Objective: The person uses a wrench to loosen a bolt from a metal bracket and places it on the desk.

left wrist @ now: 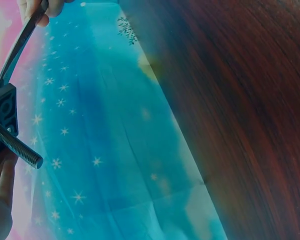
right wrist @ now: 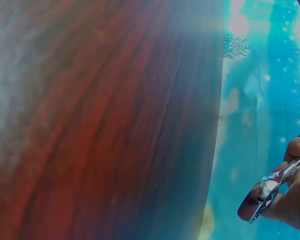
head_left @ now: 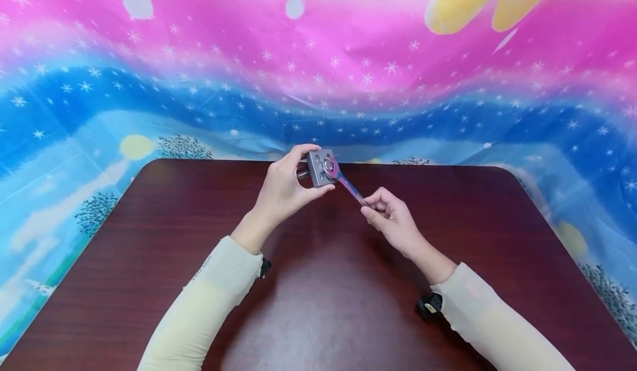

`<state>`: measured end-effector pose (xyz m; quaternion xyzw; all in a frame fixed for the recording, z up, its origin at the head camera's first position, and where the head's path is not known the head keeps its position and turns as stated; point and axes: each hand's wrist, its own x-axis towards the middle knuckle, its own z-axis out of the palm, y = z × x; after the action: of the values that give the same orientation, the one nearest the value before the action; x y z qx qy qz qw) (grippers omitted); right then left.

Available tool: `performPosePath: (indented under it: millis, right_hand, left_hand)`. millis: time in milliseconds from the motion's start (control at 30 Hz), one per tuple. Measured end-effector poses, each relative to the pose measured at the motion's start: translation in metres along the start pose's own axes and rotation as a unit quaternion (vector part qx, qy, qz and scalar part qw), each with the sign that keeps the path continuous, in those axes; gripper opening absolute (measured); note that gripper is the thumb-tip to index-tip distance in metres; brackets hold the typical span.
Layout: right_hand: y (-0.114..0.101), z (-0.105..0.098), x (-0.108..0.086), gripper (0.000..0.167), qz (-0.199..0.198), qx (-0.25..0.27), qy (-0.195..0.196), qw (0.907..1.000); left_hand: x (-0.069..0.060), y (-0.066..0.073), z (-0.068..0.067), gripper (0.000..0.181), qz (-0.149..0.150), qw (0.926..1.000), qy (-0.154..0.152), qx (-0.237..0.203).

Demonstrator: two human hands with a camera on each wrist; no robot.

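Observation:
My left hand [head_left: 283, 188] grips a grey square block [head_left: 320, 178] with holes in it, thumb below and fingers above, held up over the far part of the table. A threaded bolt [left wrist: 21, 148] juts from the block's back in the left wrist view. In the head view, the ring end of a shiny pink-blue wrench [head_left: 350, 186] sits around the bolt's head at the block's front face. My right hand [head_left: 395, 221] pinches the wrench's other end between thumb and fingers. In the right wrist view, that wrench end [right wrist: 264, 196] sticks out past the hand [right wrist: 296, 197].
A dark reddish-brown wooden table [head_left: 308, 304] lies below both hands. Behind it hangs a pink and blue cloth [head_left: 239, 105] printed with snowflakes, reaching down past the table's far edge. Small black devices sit at both wrists, one by the right cuff [head_left: 429, 306].

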<state>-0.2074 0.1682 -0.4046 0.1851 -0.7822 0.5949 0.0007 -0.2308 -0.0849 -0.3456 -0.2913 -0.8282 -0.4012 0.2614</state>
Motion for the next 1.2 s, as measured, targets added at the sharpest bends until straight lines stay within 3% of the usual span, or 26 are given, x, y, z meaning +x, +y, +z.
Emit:
performPosePath:
  millis: [133, 367, 467, 667, 867, 1100, 1200]
  right_hand:
    - [0.000, -0.001, 0.007, 0.014, 0.011, 0.007, -0.006, 0.9999]
    - [0.003, -0.016, 0.027, 0.009, 0.020, 0.025, -0.058, 0.9978]
    - [0.007, -0.023, 0.034, 0.013, 0.022, 0.038, -0.088, 0.9952]
    - [0.015, -0.038, 0.041, 0.018, 0.009, 0.045, -0.133, 0.9900]
    - [0.012, -0.055, 0.054, 0.013, 0.007, 0.001, -0.174, 0.9848]
    - [0.012, -0.068, 0.070, 0.011, 0.005, -0.055, -0.237, 0.9700]
    - [0.010, -0.073, 0.072, 0.012, 0.001, -0.069, -0.254, 0.9647]
  left_hand:
    - [0.001, -0.003, -0.004, 0.074, -0.002, 0.9993, -0.014, -0.035]
    - [0.003, -0.005, -0.024, 0.075, -0.028, 0.9913, -0.098, -0.083]
    - [0.002, -0.001, -0.031, 0.075, -0.041, 0.9826, -0.147, -0.106]
    - [0.003, 0.006, -0.035, 0.076, -0.030, 0.9671, -0.227, -0.111]
    - [0.005, 0.006, -0.030, 0.073, -0.039, 0.9489, -0.287, -0.125]
    - [0.003, 0.009, -0.022, 0.070, -0.059, 0.9184, -0.362, -0.149]
    - [0.004, 0.010, -0.020, 0.070, -0.054, 0.9139, -0.374, -0.147]
